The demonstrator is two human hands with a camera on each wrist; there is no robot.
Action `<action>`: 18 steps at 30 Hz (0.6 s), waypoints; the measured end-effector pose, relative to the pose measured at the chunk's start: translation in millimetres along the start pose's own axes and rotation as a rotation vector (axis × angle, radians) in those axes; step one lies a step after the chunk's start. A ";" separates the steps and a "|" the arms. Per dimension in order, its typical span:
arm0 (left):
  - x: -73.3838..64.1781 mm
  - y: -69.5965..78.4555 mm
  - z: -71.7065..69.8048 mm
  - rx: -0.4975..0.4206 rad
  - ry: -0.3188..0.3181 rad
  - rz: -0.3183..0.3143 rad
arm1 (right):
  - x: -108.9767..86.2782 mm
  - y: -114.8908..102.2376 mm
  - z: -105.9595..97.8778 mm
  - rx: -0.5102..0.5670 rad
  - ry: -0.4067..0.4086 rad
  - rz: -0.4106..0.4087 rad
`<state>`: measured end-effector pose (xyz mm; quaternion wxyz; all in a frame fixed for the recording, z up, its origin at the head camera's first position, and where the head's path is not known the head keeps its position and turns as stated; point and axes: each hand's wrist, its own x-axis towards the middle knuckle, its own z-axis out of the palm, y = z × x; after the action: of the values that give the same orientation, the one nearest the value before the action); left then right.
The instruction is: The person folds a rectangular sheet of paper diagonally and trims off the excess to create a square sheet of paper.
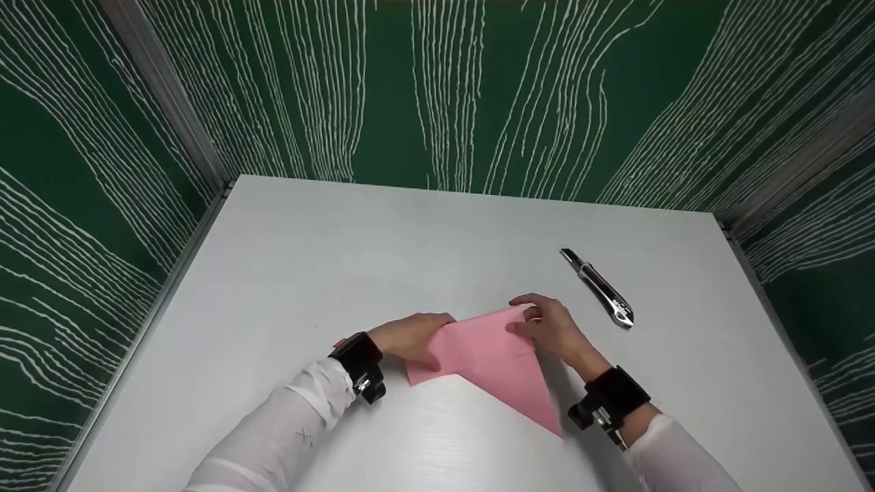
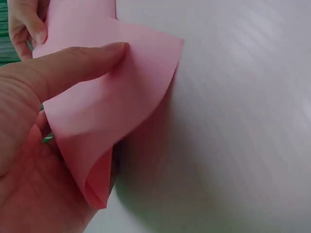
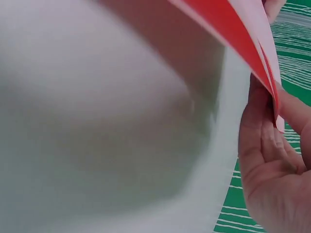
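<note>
A folded sheet of pink paper is held between both hands above the table, its long corner pointing toward the near right. The left hand grips its left end; in the left wrist view the thumb presses on top of the paper while the other fingers lie beneath, and the end curls over. At the upper right corner, the right hand pinches the sheet between thumb and fingers. From the right wrist view, the paper shows layered edges, with the right hand's fingers behind them.
A utility knife with a dark tip lies on the white table, to the right beyond the right hand. Green walls with white wavy lines enclose the table at the back and sides. Each wrist wears a black camera band.
</note>
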<state>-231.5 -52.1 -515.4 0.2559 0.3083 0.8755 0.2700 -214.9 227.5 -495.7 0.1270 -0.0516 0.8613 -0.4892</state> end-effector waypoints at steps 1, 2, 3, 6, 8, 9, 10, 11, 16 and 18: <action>0.5 2.0 0.7 -0.033 0.004 -0.015 | -0.2 -2.1 0.8 0.009 0.004 -0.006; 1.7 3.3 1.7 -0.070 0.017 -0.024 | 0.1 -3.1 1.7 0.020 0.007 -0.011; 3.3 4.3 3.1 -0.103 0.039 -0.035 | 2.8 0.6 2.8 0.023 0.011 -0.020; 8.6 7.6 5.9 -0.176 0.132 -0.041 | 7.8 6.4 3.4 0.047 0.003 -0.040; 11.6 9.7 6.6 -0.207 0.194 -0.024 | 8.9 5.7 2.6 0.072 -0.009 -0.038; 12.7 10.9 6.7 -0.216 0.215 -0.022 | 9.2 4.9 1.8 0.084 -0.017 -0.034; 14.0 11.6 6.9 -0.230 0.236 -0.019 | 9.4 3.8 1.0 0.100 -0.022 -0.029; 14.8 12.6 6.8 -0.248 0.253 -0.020 | 9.4 2.8 0.5 0.113 -0.023 -0.018; 16.9 16.0 6.6 -0.316 0.334 -0.046 | 9.5 0.5 0.3 0.132 -0.002 0.032; 16.6 16.9 6.4 -0.330 0.359 -0.059 | 9.4 0.8 1.7 0.135 0.010 0.048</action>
<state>-232.1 -27.6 -514.1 0.1510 0.1839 0.8596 0.4521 -223.4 224.6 -498.8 0.1379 -0.0198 0.8280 -0.5432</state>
